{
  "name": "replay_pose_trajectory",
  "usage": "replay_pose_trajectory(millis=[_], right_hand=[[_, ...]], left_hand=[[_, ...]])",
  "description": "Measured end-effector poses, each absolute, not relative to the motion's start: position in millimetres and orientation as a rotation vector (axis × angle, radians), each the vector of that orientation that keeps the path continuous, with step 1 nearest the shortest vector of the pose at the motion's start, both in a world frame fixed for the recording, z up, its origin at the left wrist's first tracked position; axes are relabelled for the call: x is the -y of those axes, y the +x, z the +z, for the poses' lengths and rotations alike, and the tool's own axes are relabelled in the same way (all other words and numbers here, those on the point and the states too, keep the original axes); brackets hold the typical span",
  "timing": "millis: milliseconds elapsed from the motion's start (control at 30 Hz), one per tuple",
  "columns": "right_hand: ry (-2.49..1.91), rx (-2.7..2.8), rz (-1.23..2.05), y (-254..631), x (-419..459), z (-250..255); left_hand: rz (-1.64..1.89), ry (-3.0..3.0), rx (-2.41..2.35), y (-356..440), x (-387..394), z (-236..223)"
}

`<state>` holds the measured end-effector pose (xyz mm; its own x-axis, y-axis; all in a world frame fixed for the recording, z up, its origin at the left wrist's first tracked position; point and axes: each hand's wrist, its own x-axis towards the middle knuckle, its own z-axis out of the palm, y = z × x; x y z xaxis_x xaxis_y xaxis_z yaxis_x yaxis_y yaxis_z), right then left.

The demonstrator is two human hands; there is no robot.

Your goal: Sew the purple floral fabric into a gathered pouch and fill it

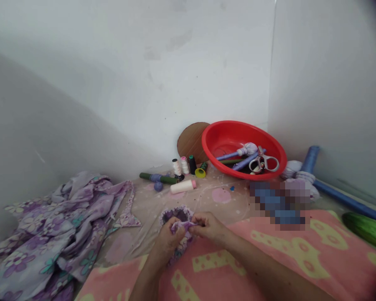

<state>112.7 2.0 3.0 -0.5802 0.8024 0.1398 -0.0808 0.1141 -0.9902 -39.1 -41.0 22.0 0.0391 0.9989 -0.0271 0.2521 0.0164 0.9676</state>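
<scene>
A small gathered piece of purple floral fabric [179, 252] hangs between my hands, its ruffled ring-shaped edge rising behind my fingers. My left hand [169, 235] pinches its near side. Just to the right, my right hand [207, 225] pinches the same fabric between thumb and fingertips. Whether a needle or thread is in my fingers is too small to tell. Below my hands lies a pink blanket [216, 280] with yellow patterns. A white thread spool [182, 187] lies on its side a little beyond the fabric.
Purple floral cloth [72, 225] is heaped at left. Several upright thread spools [176, 167] stand near the wall beside a green stick [166, 179]. A red basin [213, 156] holds scissors [263, 162] and wrapped sticks. Blue wrapped rods [347, 200] and a green rounded object [363, 228] lie at right.
</scene>
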Motion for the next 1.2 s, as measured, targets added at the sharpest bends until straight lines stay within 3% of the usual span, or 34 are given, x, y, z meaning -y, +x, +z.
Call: replay_pose_trajectory(millis=[200, 400, 767, 1200], right_hand=[[-0.617, 1.778, 1.597, 121.4, -8.0, 3.6], [-0.758, 1.998, 1.247, 125.3, -13.8, -2.3], [-0.64, 1.784, 1.674, 124.2, -9.5, 6.1], [-0.75, 1.745, 1.405, 125.0, 1.1, 14.2]], left_hand=[[1.046, 1.364, -1.317, -36.7, 41.7, 23.9], [1.029, 1.341, -1.378, -37.5, 42.6, 29.1], [1.11, 1.257, -1.406, -36.3, 42.2, 33.6], [1.265, 0.946, -1.246, -48.1, 33.9, 13.4]])
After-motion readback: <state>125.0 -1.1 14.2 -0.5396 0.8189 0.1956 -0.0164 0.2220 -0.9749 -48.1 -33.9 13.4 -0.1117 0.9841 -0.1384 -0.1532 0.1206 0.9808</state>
